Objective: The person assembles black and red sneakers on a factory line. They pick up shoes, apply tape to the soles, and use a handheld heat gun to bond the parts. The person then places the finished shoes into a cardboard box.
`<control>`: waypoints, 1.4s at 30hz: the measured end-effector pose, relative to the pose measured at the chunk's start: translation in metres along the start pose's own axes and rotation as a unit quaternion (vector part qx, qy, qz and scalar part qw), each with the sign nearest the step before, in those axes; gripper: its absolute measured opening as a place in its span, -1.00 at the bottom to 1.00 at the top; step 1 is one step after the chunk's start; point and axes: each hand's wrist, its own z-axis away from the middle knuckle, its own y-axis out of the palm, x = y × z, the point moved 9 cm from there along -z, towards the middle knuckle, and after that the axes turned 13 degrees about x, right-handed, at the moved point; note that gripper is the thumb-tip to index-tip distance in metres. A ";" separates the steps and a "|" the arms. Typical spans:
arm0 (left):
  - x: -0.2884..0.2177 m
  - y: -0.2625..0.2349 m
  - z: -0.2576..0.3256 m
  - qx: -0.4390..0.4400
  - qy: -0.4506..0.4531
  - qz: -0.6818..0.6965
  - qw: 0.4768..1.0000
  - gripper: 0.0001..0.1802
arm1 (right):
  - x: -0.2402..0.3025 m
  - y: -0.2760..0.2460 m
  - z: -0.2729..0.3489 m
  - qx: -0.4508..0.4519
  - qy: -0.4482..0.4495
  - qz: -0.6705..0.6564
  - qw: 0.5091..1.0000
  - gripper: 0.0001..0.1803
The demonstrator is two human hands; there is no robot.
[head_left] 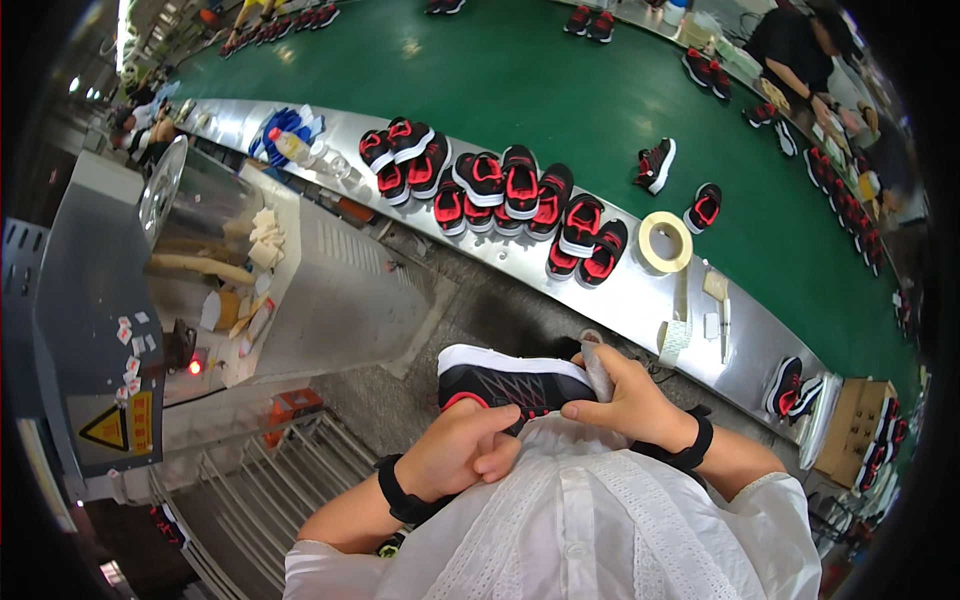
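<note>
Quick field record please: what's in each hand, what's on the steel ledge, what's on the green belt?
left hand: grips black-and-red shoe from below
right hand: presses grey cloth on the shoe's heel end
steel ledge: shoe pile, tape roll
green belt: single shoes, pairs
left side: metal machine, red lamp lit

the shoe [510, 382] in the hands was black with a white sole, a red heel edge and a criss-cross line pattern on its side. the shoes [500, 190] piled on the silver ledge [640, 295] were black, red and white. the conveyor belt [540, 80] was green. the tape roll [665, 242] was cream. both wristbands [400, 495] were black. the blouse [600, 520] was white with an eyelet pattern.
</note>
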 end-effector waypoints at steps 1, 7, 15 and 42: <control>-0.001 0.002 -0.003 0.007 -0.003 -0.020 1.000 -0.70 | -0.002 -0.004 0.002 -0.012 0.002 0.022 1.000 -0.45; -0.019 -0.036 -0.014 -0.059 -0.012 -0.300 0.952 -0.64 | -0.069 -0.048 0.038 -0.104 0.105 -0.035 0.988 -0.53; -0.013 -0.047 -0.143 0.007 0.052 -0.513 0.857 -0.42 | -0.088 -0.102 0.054 -0.198 0.077 -0.136 0.968 -0.43; -0.038 -0.061 -0.270 -0.133 0.094 -0.820 0.549 -0.39 | -0.195 -0.168 -0.063 -0.173 0.136 -0.172 0.960 -0.15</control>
